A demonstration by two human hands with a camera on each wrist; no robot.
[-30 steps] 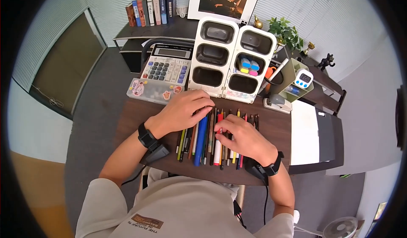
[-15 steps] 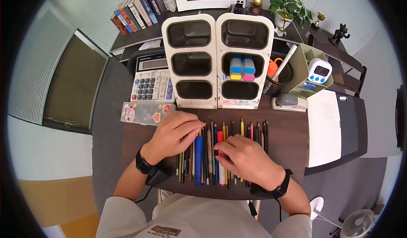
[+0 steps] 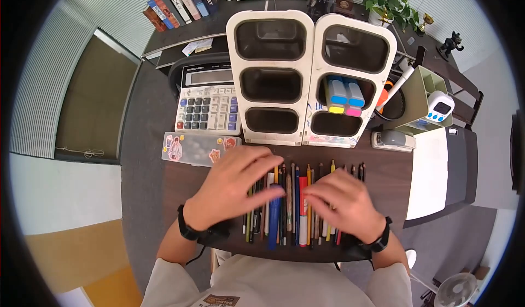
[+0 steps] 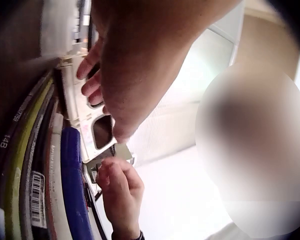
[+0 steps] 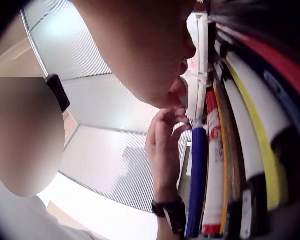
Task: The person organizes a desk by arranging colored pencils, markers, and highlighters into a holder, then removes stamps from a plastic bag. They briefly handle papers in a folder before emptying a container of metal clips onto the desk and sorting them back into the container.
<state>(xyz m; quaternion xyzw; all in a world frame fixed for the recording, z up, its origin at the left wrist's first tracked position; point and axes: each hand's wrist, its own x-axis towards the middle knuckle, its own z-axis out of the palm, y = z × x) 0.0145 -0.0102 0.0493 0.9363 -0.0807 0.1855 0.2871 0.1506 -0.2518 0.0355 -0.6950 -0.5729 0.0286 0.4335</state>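
A row of pens and pencils lies side by side on the table, among them a thick blue marker [image 3: 275, 225] and a red-and-white marker [image 3: 303, 236]. Over the left part of the row hovers my left hand [image 3: 232, 184], its fingers stretched forward and thumb held apart across the blue marker. My right hand [image 3: 350, 206] is above the right part, fingers loosely bent, fingertips near the red end of the red-and-white marker. Neither hand holds anything. The left wrist view shows the blue marker [image 4: 75, 180] close up beside slimmer pencils.
Behind the row stands a white organizer [image 3: 309, 88] with dark compartments; one contains several highlighters [image 3: 344, 96]. A sticker-covered pencil case [image 3: 191, 149] and a calculator [image 3: 208, 102] are at left. At right are a stapler [image 3: 394, 139], a timer [image 3: 439, 107] and white paper [image 3: 426, 170].
My left thumb has spread away from the fingers, and the left hand has come over the blue marker. The right hand's fingers stay bent near the red-and-white marker. The head view has shifted.
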